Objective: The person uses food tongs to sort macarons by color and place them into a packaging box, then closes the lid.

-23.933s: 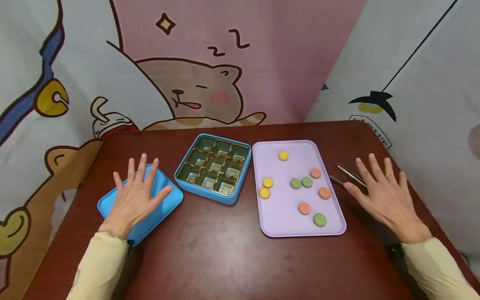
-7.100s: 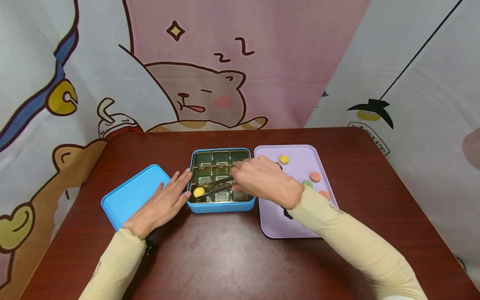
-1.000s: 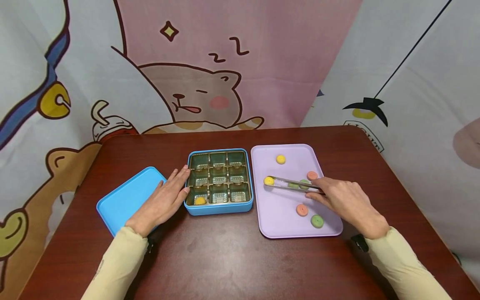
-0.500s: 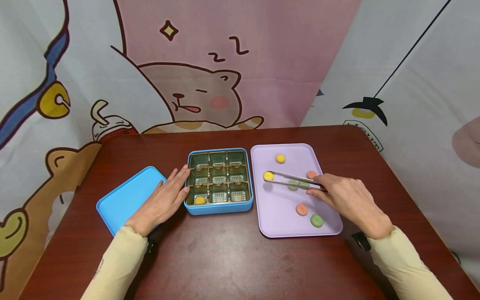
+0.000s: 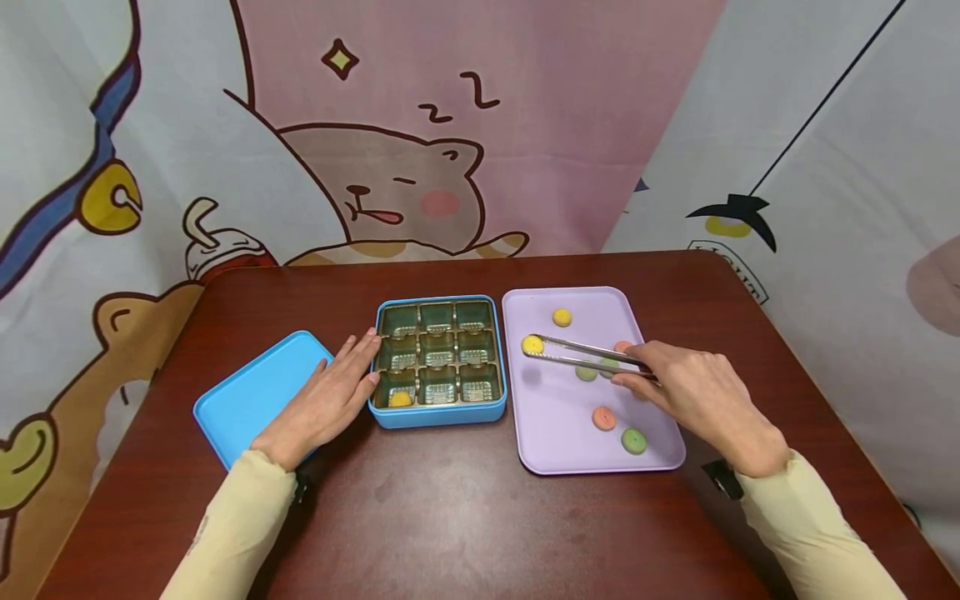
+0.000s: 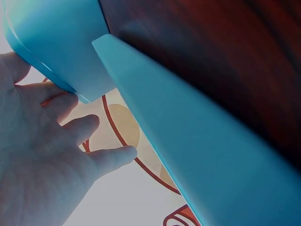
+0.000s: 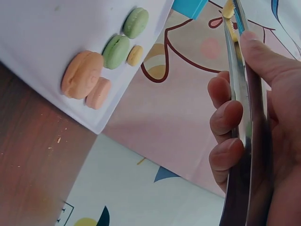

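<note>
My right hand (image 5: 701,396) grips metal tongs (image 5: 592,348), their tips pinching a yellow macaron (image 5: 532,344) over the left part of the lilac tray (image 5: 555,433). In the right wrist view, thumb and fingers wrap the tongs (image 7: 249,141). My left hand (image 5: 318,408) lies with fingers extended against the left side of the blue box (image 5: 438,417). Its gold insert has a grid of compartments, and the front-left one holds a yellow macaron (image 5: 401,399). The left wrist view shows the fingers along the box wall (image 6: 61,52).
Left of the box lies a blue lid (image 5: 258,400), partly under my left forearm. On the tray are another yellow macaron (image 5: 562,317), green macarons (image 5: 633,441) and peach ones (image 5: 604,418), some partly hidden by the tongs and right hand. A printed cloth (image 5: 562,167) hangs behind the table.
Over the last second the tongs and their yellow macaron have shifted slightly up and left. Earlier, the tongs lay on the table and another yellow macaron was placed in the box. The left hand stays put.
</note>
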Demonstrator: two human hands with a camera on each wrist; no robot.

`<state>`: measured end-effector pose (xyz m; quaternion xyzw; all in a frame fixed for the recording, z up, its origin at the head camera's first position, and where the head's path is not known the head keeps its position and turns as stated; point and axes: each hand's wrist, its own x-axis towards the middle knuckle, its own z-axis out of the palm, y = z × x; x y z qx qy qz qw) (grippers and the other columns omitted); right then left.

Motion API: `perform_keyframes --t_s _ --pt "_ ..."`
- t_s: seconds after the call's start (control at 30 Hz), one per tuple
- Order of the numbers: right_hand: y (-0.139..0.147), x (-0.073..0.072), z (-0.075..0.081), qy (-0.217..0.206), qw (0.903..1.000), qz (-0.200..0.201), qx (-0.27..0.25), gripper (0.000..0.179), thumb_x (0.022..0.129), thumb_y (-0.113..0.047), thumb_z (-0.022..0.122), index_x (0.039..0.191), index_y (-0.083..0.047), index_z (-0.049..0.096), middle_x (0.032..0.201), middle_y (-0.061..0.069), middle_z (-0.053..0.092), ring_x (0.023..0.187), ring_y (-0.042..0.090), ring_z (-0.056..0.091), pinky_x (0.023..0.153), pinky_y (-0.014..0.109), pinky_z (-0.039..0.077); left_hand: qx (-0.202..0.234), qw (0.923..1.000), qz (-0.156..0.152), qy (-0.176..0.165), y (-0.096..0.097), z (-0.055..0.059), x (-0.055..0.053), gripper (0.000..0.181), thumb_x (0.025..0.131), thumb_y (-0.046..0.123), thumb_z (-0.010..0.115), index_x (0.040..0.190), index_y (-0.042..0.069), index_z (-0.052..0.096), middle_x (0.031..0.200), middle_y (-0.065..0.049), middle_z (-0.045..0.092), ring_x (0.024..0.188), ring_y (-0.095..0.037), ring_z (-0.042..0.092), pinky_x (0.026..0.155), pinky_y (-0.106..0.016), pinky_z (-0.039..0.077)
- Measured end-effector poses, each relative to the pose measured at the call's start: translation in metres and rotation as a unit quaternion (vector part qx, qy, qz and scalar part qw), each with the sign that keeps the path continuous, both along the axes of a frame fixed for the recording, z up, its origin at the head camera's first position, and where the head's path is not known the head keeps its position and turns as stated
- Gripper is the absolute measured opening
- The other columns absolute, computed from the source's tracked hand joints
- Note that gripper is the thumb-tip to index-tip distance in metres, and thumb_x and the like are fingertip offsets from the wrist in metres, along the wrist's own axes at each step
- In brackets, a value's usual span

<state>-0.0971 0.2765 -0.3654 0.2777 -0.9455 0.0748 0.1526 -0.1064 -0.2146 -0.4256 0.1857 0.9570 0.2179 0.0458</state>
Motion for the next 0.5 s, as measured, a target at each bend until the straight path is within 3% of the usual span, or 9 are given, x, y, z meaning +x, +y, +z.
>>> perform_keyframes --t_s 0.17,0.27,0.37,0.5 --pt "-0.002 0.000 0.003 0.010 0.9999 0.005 -0.007 0.066 0.097 -0.070 0.038 0.104 -0.015 0.072 0.070 -0.013 0.050 0.053 0.001 0.040 0.044 0.023 0.033 -0.002 1.0000 0.000 0.003 0.000 0.000 -0.001 0.063 0.113 0.041 0.036 0.166 0.010 0.022 0.173 -0.005 0.015 0.158 -0.038 0.015 0.118 -0.072 0.016" --pt "-0.004 0.000 0.006 0.012 0.9998 0.009 -0.010 0.053 0.097 -0.063 0.058 0.109 -0.014 0.073 0.072 -0.013 0.052 0.054 0.001 0.040 0.044 0.023 0.033 -0.002 1.0000 0.001 0.004 0.000 0.000 0.000 0.062 0.113 0.040 0.036 0.166 0.010 0.022 0.173 -0.005 0.015 0.157 -0.038 0.015 0.117 -0.072 0.016" --pt "-0.008 -0.001 0.009 0.014 0.9998 0.013 -0.011 0.036 0.092 -0.047 0.077 0.108 -0.014 0.073 0.073 -0.013 0.053 0.055 0.001 0.041 0.045 0.023 0.034 -0.002 1.0000 0.001 0.003 0.000 0.000 0.000 0.062 0.113 0.039 0.037 0.166 0.010 0.023 0.173 -0.005 0.015 0.157 -0.038 0.015 0.117 -0.072 0.016" --pt "-0.013 -0.001 0.014 0.015 0.9997 0.018 -0.012 0.030 0.090 -0.040 0.081 0.103 -0.015 0.072 0.072 -0.013 0.053 0.055 0.001 0.043 0.045 0.023 0.035 -0.002 1.0000 0.002 0.001 0.000 0.000 0.000 0.061 0.113 0.036 0.039 0.166 0.009 0.023 0.173 -0.005 0.015 0.157 -0.038 0.015 0.117 -0.072 0.016"
